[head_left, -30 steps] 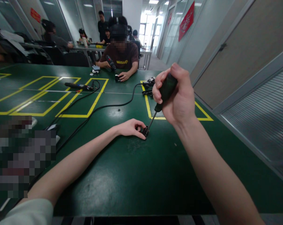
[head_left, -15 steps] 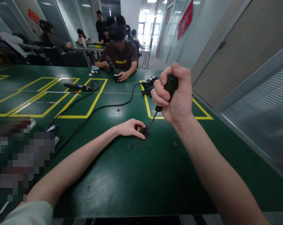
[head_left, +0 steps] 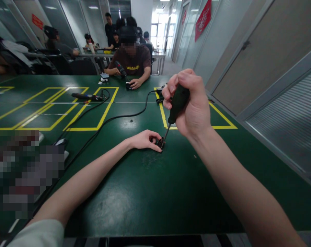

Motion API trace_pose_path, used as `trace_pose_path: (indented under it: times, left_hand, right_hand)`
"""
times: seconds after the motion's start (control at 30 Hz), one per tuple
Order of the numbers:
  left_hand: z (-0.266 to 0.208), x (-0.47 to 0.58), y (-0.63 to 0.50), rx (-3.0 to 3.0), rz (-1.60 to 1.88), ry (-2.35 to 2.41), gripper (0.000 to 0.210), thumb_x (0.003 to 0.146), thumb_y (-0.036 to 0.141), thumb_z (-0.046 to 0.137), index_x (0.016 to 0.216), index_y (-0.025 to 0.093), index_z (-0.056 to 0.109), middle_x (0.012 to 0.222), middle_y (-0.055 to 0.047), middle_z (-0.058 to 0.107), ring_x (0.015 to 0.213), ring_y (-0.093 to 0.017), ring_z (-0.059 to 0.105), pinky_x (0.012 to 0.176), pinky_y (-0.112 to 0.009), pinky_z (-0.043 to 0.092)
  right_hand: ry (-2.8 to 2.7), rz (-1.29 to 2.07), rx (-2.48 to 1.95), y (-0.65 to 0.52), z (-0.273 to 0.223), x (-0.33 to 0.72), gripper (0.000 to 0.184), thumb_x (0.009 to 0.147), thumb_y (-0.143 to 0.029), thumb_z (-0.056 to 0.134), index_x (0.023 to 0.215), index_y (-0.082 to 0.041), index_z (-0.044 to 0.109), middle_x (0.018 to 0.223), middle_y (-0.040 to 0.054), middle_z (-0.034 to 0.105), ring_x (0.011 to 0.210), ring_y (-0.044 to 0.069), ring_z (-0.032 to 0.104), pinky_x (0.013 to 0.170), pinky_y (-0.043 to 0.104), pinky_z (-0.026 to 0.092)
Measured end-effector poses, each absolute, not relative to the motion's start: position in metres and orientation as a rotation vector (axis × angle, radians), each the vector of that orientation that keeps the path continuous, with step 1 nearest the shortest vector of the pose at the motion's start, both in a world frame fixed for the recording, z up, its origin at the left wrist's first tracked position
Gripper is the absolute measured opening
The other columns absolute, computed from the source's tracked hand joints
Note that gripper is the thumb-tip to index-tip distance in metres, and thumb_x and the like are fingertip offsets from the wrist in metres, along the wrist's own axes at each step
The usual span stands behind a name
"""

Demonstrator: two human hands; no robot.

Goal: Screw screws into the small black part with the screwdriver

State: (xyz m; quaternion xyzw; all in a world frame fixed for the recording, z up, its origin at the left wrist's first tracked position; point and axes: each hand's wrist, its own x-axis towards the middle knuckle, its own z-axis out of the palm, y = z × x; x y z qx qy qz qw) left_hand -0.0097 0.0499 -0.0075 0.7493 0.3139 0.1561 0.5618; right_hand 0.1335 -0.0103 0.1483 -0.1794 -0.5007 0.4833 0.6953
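Observation:
My right hand (head_left: 190, 99) is wrapped round the thick dark handle of a screwdriver (head_left: 179, 101). The shaft slants down and to the left, its tip meeting a small black part (head_left: 161, 142) on the green table. Thumb and fingers of my left hand (head_left: 146, 140) pinch that part from the left side. Its exact kind is too small to make out, though a short round post stands up from it. The fingers cover some of the part.
Yellow tape (head_left: 104, 109) marks boxes on the green table (head_left: 135, 192). A black cable (head_left: 114, 117) runs across it, and a dark pen-like power tool (head_left: 87, 97) lies at the left. Across the table a person (head_left: 131, 61) holds a drill-like tool (head_left: 121, 68). Black items (head_left: 160, 91) lie behind my right hand.
My right hand has shifted slightly left, and its fingers have loosened and turned about the handle, showing more of it. The screwdriver stands a little steeper. My left hand keeps its pinch.

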Motion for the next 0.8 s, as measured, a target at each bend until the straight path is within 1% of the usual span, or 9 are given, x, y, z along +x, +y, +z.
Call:
trace_pose_path:
  times: [0.1, 0.2, 0.27, 0.37, 0.5, 0.63, 0.67, 0.73, 0.8]
  left_hand:
    - [-0.009, -0.009, 0.049, 1.75, 0.373, 0.717, 0.056, 0.06, 0.048, 0.095, 0.102, 0.014, 0.079, 0.073, 0.003, 0.06, 0.065, -0.01, 0.045, 0.062, -0.024, 0.034]
    - [-0.011, -0.009, 0.049, 1.724, 0.381, 0.71, 0.057, 0.059, 0.048, 0.095, 0.103, 0.014, 0.079, 0.074, 0.003, 0.062, 0.065, -0.01, 0.045, 0.063, -0.025, 0.035]
    - [-0.012, -0.009, 0.049, 1.715, 0.385, 0.713, 0.058, 0.059, 0.048, 0.096, 0.103, 0.014, 0.079, 0.074, 0.003, 0.062, 0.065, -0.01, 0.045, 0.063, -0.025, 0.034]
    - [-0.011, -0.009, 0.049, 1.715, 0.384, 0.721, 0.058, 0.058, 0.047, 0.096, 0.103, 0.014, 0.079, 0.072, 0.003, 0.061, 0.064, -0.01, 0.045, 0.063, -0.025, 0.034]
    - [-0.008, -0.008, 0.048, 1.72, 0.38, 0.717, 0.057, 0.059, 0.046, 0.095, 0.102, 0.014, 0.079, 0.069, 0.004, 0.06, 0.063, -0.01, 0.045, 0.062, -0.025, 0.033]
    - [-0.007, -0.009, 0.048, 1.72, 0.387, 0.713, 0.055, 0.06, 0.046, 0.096, 0.101, 0.014, 0.078, 0.07, 0.004, 0.061, 0.062, -0.009, 0.045, 0.062, -0.025, 0.033]
    - [-0.007, -0.01, 0.048, 1.722, 0.391, 0.714, 0.055, 0.06, 0.045, 0.096, 0.101, 0.014, 0.078, 0.071, 0.004, 0.061, 0.062, -0.009, 0.044, 0.062, -0.025, 0.034]
    - [-0.008, -0.01, 0.048, 1.728, 0.39, 0.72, 0.055, 0.06, 0.045, 0.095, 0.102, 0.014, 0.078, 0.07, 0.005, 0.06, 0.062, -0.009, 0.044, 0.062, -0.024, 0.034]
    - [-0.009, -0.01, 0.049, 1.739, 0.382, 0.732, 0.055, 0.06, 0.044, 0.095, 0.103, 0.013, 0.078, 0.069, 0.005, 0.058, 0.063, -0.009, 0.045, 0.062, -0.024, 0.034]
  right_hand:
    - [-1.109, 1.031, -0.412, -0.011, 0.147, 0.131, 0.045, 0.083, -0.053, 0.08, 0.063, -0.024, 0.052, 0.06, -0.0031, 0.048, 0.053, 0.013, 0.051, 0.044, 0.026, 0.036]
    - [-1.11, 1.008, -0.413, -0.009, 0.146, 0.13, 0.048, 0.088, -0.057, 0.074, 0.059, -0.022, 0.058, 0.051, -0.0023, 0.046, 0.046, 0.013, 0.05, 0.042, 0.026, 0.034]
    - [-1.096, 1.026, -0.38, -0.007, 0.146, 0.13, 0.051, 0.091, -0.058, 0.07, 0.057, -0.021, 0.06, 0.046, -0.0026, 0.043, 0.039, 0.011, 0.043, 0.038, 0.025, 0.029]
    - [-1.128, 1.068, -0.324, -0.002, 0.147, 0.132, 0.056, 0.094, -0.06, 0.066, 0.055, -0.021, 0.058, 0.042, -0.0045, 0.036, 0.033, 0.008, 0.029, 0.033, 0.025, 0.02]
    - [-1.228, 1.098, -0.265, 0.001, 0.146, 0.135, 0.054, 0.094, -0.062, 0.064, 0.058, -0.023, 0.053, 0.04, -0.007, 0.032, 0.032, 0.008, 0.022, 0.03, 0.024, 0.017]
    - [-1.214, 1.152, -0.2, -0.006, 0.144, 0.134, 0.03, 0.094, -0.044, 0.064, 0.075, -0.026, 0.051, 0.042, -0.0108, 0.034, 0.03, 0.007, 0.018, 0.03, 0.021, 0.012]
    - [-1.211, 1.157, -0.208, -0.009, 0.144, 0.133, 0.027, 0.094, -0.042, 0.064, 0.078, -0.026, 0.049, 0.042, -0.0114, 0.036, 0.03, 0.008, 0.018, 0.03, 0.021, 0.011]
    - [-1.216, 1.151, -0.259, -0.013, 0.145, 0.132, 0.028, 0.093, -0.044, 0.064, 0.078, -0.027, 0.047, 0.044, -0.0109, 0.041, 0.029, 0.008, 0.02, 0.031, 0.022, 0.012]
    - [-1.223, 1.13, -0.321, -0.014, 0.146, 0.131, 0.034, 0.093, -0.05, 0.065, 0.077, -0.027, 0.046, 0.049, -0.009, 0.048, 0.031, 0.009, 0.027, 0.033, 0.023, 0.017]
